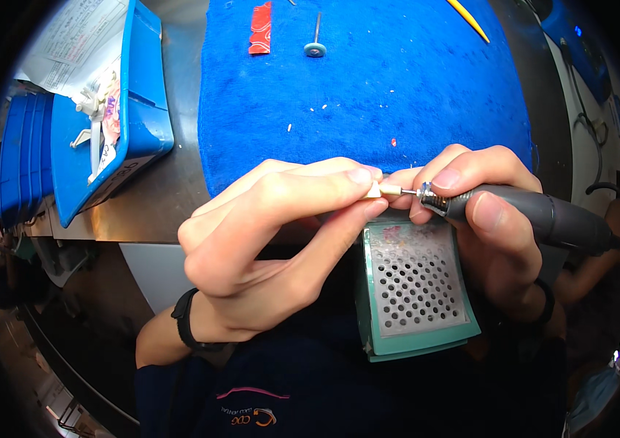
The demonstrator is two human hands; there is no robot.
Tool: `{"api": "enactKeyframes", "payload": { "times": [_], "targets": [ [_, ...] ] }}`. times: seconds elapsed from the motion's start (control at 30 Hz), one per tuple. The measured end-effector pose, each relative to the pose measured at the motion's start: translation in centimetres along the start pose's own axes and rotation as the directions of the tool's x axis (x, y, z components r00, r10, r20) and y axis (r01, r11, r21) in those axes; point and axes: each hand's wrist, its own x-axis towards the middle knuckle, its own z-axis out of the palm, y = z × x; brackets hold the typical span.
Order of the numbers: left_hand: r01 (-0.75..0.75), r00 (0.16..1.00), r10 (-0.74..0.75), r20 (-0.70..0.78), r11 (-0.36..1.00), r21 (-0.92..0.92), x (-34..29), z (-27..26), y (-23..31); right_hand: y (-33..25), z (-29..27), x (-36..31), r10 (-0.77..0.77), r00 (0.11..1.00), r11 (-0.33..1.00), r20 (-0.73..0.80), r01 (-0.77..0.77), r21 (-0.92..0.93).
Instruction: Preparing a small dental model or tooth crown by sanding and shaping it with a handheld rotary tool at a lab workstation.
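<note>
My left hand (266, 226) pinches a tiny ivory-coloured, tooth-like piece (373, 191) between thumb and fingertips, which partly hide it. In my right hand (499, 212) lies a dark grey rotary handpiece (569, 220), gripped near its metal nose. A thin shank runs from the nose to a pale cylindrical bit (391, 189), whose end is at the ivory piece; whether they touch I cannot tell. The fingertips of both hands are close together. Just below them stands a green box (426, 346) topped by a grey plate with round holes (421, 292).
A blue towel (353, 109) covers the metal bench, with crumbs, a red strip (260, 29), a shanked disc (315, 50) and a yellow pencil-like tool (470, 20) on it. Blue bins (151, 102) stand left, one holding papers. A cable (596, 139) hangs at right by a blue device (580, 51).
</note>
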Motion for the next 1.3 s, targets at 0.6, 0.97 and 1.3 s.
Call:
{"api": "enactKeyframes", "payload": {
  "times": [0.6, 0.97, 1.3],
  "targets": [
    [0.048, 0.999, -0.048, 0.009, 0.999, -0.02, -0.07, -0.02, 0.21, -0.3, -0.04, 0.04, 0.041, 0.999, 0.999, 0.014, -0.04, -0.03],
    [0.04, 0.999, -0.039, 0.006, 0.999, -0.033, -0.04, 0.08, 0.18, -0.02, -0.06, 0.04, 0.008, 1.0, 1.0, 0.02, -0.009, 0.027],
    [0.037, 0.999, -0.037, 0.002, 0.999, -0.037, -0.03, 0.18, 0.11, -0.36, -0.03, -0.13, 0.047, 0.999, 0.999, 0.003, -0.047, -0.002]
  ]
}}
